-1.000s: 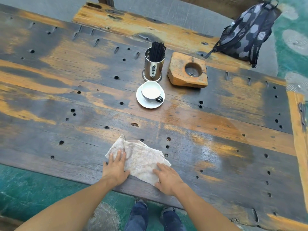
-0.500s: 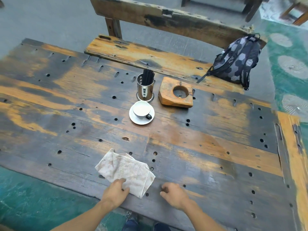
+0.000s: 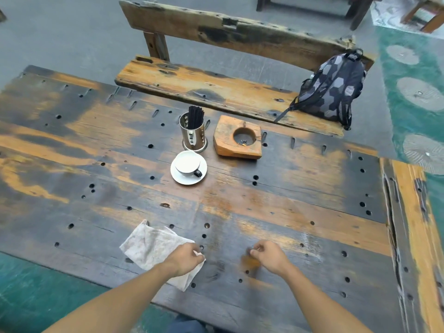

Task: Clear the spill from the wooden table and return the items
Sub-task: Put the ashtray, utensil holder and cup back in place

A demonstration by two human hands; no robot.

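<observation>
A person stands at the near edge of a weathered wooden table [image 3: 288, 207] whose planks are patched dark grey and orange and dotted with small round holes. Both bare forearms reach in from the bottom of the view.

The left hand [image 3: 186, 258] rests on the right part of a stained, off-white cloth [image 3: 153, 248] and pinches its edge between curled fingers. The cloth lies crumpled flat on the table close to the near edge, spreading out to the left of that hand.

The right hand [image 3: 269, 257] hovers or rests just above the bare wood, well apart from the cloth, its fingers loosely curled around nothing.

Farther back, near the middle of the table, a white cup with a dark handle [image 3: 188, 165] sits on a white saucer [image 3: 188, 177]. Just behind it stands a shiny metal holder filled with black straws [image 3: 193, 131], and just beside that, to the right, lies a chunky wooden ashtray [image 3: 237, 140] with a round hollow.

Beyond the table is a rough wooden bench [image 3: 204, 85], with a grey and black hexagon-patterned backpack [image 3: 334, 90] propped on its right end.
</observation>
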